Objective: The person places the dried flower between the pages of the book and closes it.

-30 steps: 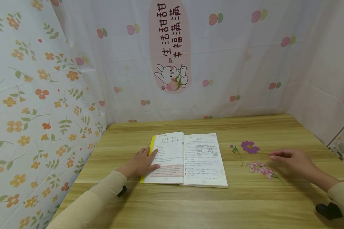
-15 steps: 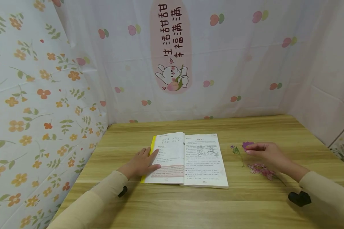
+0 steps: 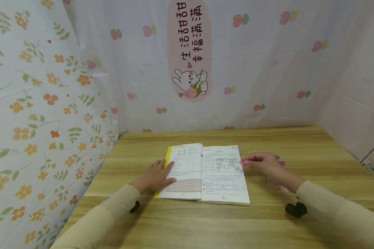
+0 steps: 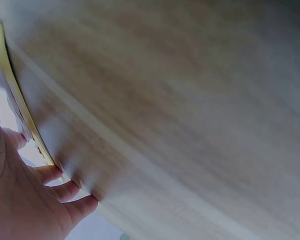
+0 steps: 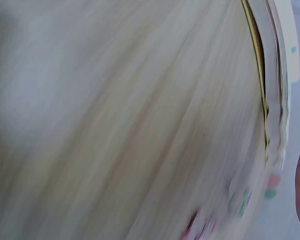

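Observation:
An open book (image 3: 187, 176) with a yellow cover edge lies on the wooden table. My left hand (image 3: 154, 176) rests on its left page, fingers spread over the outer edge; the left wrist view shows the fingertips (image 4: 85, 205) at that edge. Between thumb and fingers, my right hand (image 3: 265, 164) pinches a small pink flower (image 3: 242, 162) at the right page's outer edge, beside the printed picture. Behind this hand, purple petals (image 3: 281, 163) of another flower show on the table. A pink flower spray (image 3: 278, 186) is partly covered by the right forearm.
The wood-grain table (image 3: 187, 224) stretches around the book. Patterned white cloth (image 3: 252, 69) hangs behind it and along the left side. In the blurred right wrist view, a small sprig (image 5: 244, 200) lies near the book's stacked pages (image 5: 272, 85).
My right hand has moved left from beside the loose flowers to the book's right edge, carrying the small pink flower. The left hand has stayed on the left page.

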Motion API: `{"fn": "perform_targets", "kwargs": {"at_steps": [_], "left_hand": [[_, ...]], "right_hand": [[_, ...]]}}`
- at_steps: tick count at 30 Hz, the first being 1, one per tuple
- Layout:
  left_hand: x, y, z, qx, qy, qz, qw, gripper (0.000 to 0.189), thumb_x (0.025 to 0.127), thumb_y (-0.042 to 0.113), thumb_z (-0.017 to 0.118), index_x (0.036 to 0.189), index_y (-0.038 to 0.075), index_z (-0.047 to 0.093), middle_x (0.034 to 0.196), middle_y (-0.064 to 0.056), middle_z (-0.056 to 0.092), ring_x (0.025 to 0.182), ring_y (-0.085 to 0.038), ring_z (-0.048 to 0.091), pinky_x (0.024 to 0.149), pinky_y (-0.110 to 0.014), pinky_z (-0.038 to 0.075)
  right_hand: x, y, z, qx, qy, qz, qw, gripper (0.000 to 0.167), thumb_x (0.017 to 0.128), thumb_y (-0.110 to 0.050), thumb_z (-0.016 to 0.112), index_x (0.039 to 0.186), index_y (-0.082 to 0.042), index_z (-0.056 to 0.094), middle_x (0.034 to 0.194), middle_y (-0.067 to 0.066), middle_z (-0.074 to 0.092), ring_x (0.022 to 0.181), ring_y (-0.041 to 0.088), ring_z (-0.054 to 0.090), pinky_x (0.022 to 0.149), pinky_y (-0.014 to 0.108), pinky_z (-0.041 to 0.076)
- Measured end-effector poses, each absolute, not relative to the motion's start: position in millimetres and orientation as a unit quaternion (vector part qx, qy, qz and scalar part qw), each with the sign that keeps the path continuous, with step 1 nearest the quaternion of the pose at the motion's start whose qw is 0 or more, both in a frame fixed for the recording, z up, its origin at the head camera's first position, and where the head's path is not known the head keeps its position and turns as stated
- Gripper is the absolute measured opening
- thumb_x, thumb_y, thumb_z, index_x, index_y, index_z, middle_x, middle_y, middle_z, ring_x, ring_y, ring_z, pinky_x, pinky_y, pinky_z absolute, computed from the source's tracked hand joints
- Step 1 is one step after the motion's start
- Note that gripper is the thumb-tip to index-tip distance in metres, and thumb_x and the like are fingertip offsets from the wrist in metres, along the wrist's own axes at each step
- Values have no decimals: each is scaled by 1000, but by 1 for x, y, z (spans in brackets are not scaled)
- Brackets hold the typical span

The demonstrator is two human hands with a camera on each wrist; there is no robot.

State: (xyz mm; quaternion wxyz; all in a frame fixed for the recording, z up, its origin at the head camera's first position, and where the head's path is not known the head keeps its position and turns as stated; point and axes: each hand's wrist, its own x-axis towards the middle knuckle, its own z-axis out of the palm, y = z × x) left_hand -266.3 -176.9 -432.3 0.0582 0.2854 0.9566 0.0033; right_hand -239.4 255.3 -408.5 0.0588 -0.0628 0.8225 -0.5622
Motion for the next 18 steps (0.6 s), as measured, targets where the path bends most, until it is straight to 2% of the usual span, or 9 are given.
{"fn": "perform_targets", "kwargs": {"at_steps": [7,14,18], "left_hand": [[-267,-176,-432,285,957,-9,60,77,98,60,41,155,10,25,149,-26,30,135,-42,31,106,-54,30],[-268,-176,-432,277,959,-10,67,78,97,61,40,155,11,24,150,-26,28,136,-41,29,107,-54,29],[-268,-176,-432,275,959,-11,68,78,97,61,40,155,12,24,150,-25,28,136,-41,29,107,-54,28]], "right_hand": [[-250,218,-412,-42,787,-609,84,31,85,-20,77,108,1,71,103,5,70,93,17,63,81,27,52],[-259,187,-411,-51,748,-653,106,43,86,-9,74,120,13,59,102,6,70,90,14,66,80,30,53],[-264,173,-411,-49,751,-648,121,42,87,-7,73,122,11,58,100,7,70,88,15,66,76,30,54]]}}
